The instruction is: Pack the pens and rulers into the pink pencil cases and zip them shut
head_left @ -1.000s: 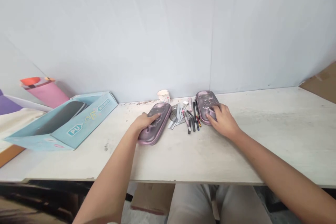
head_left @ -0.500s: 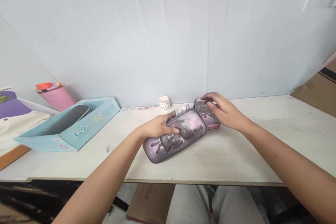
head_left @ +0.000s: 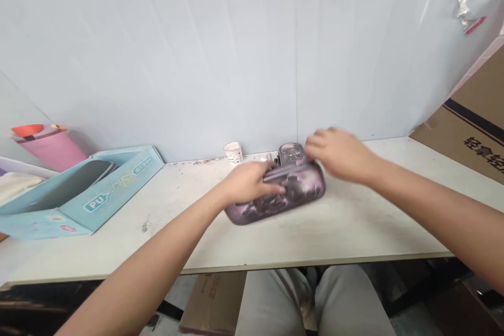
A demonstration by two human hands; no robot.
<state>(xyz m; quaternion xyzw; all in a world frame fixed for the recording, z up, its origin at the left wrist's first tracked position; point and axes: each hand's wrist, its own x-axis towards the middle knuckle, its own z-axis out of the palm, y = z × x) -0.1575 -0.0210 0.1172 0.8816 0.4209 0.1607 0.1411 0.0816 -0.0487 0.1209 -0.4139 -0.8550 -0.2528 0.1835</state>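
A dark purple-grey hard pencil case (head_left: pixel 303 184) with a raised, shiny design is in my left hand (head_left: pixel 248 184), which is closed over its upper left part, thumb across the front. The case is tilted towards me above the table. Behind it stands a second, similar pencil case (head_left: pixel 292 153), its lower part hidden by the first. My right hand (head_left: pixel 340 155) is close to the upper right end of the held case, fingers loosely bent and blurred by motion. Nothing shows in it, and whether its fingertips touch the case is unclear.
A paper cup (head_left: pixel 233 152) stands by the wall. On the left, an open blue box (head_left: pixel 118 189) holds a dark case, with a pink container (head_left: pixel 53 147) behind it. A cardboard carton (head_left: pixel 468 126) is at the right. The table's front edge (head_left: pixel 244 268) runs before my legs.
The view has turned to the right. My left hand has raised the pencil case and turned it more level. My right hand has moved off the second case, to the right.
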